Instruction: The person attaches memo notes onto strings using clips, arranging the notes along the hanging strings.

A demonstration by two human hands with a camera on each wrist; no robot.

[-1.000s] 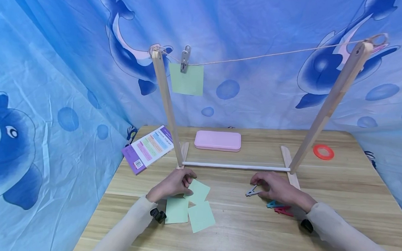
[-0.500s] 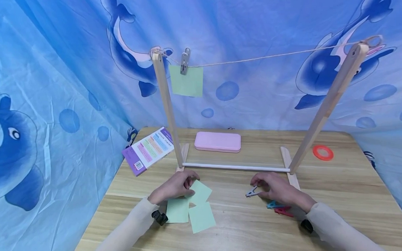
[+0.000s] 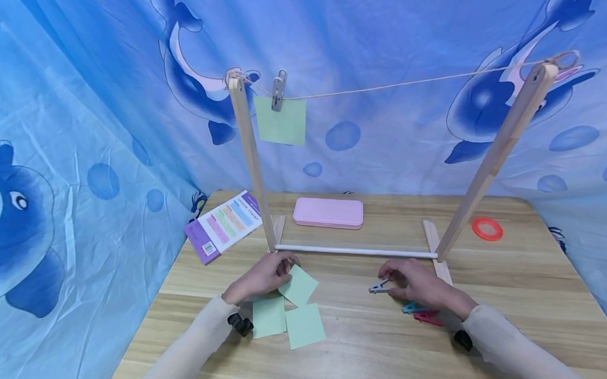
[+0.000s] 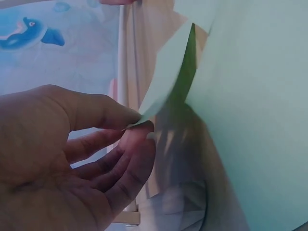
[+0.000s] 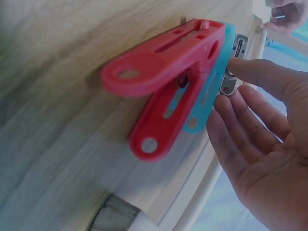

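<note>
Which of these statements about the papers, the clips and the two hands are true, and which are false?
1. The left hand pinches a green paper square by its edge. True.
2. The right hand holds the red clip. False: it pinches the grey clip; the red clip lies on the table beside the teal clip.
3. Two papers hang on the string. False: only one hanging paper is there.
4. A pink case lies behind the rack's white bar. True.
</note>
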